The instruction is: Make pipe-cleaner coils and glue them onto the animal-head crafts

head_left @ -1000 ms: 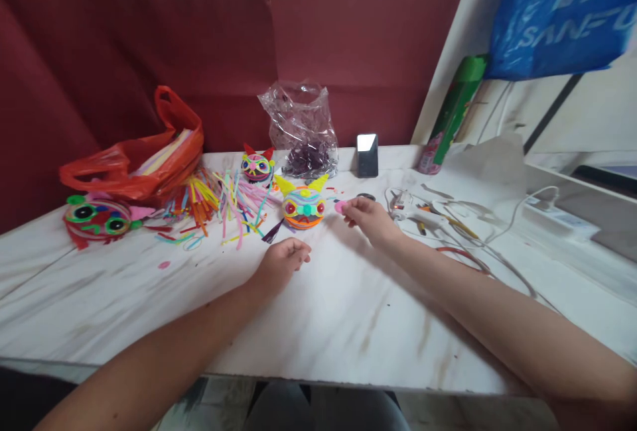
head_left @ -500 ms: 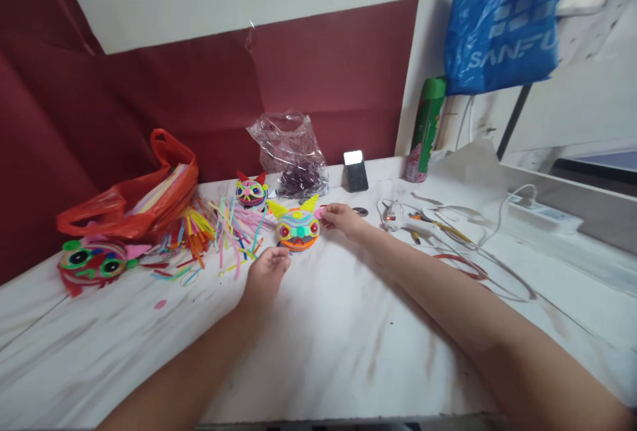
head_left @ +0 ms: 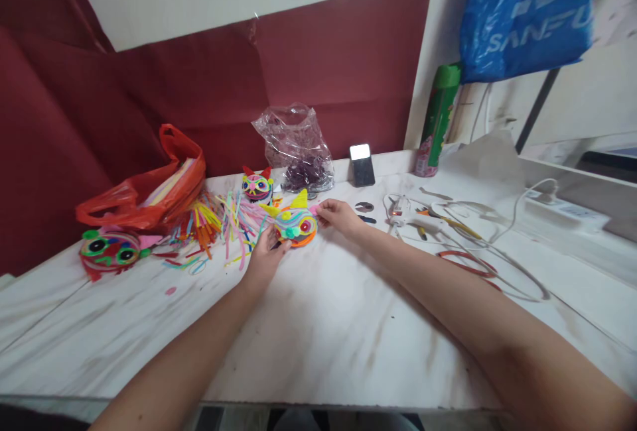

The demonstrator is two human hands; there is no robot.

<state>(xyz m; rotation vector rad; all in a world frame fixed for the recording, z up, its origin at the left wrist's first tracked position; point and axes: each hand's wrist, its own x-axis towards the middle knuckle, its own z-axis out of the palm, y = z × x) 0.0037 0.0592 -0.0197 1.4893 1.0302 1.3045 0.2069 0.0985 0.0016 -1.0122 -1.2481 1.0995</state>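
A colourful pipe-cleaner animal head (head_left: 295, 224) with yellow ears, a red eye and an orange mouth rests on the table before me. My left hand (head_left: 269, 250) is closed around its left side, with the thumb at the lower front. On the other side, my right hand (head_left: 338, 217) pinches a small pink piece (head_left: 314, 209) against the head; whether it is attached cannot be seen. A smaller head with red ears (head_left: 257, 185) stands just behind. Loose pipe cleaners (head_left: 233, 222) lie left of my left hand.
At the left are a red plastic bag (head_left: 169, 185) and another pipe-cleaner head (head_left: 108, 253). A clear bag (head_left: 301, 159), a phone (head_left: 363, 167) and a green spray can (head_left: 438, 119) stand at the back. A glue gun (head_left: 401, 211), pliers (head_left: 458, 222) and cables lie right.
My left hand has moved up and closed on the head's left side. The head has turned, so one red eye shows now. My right hand keeps its pinch on the pink piece.
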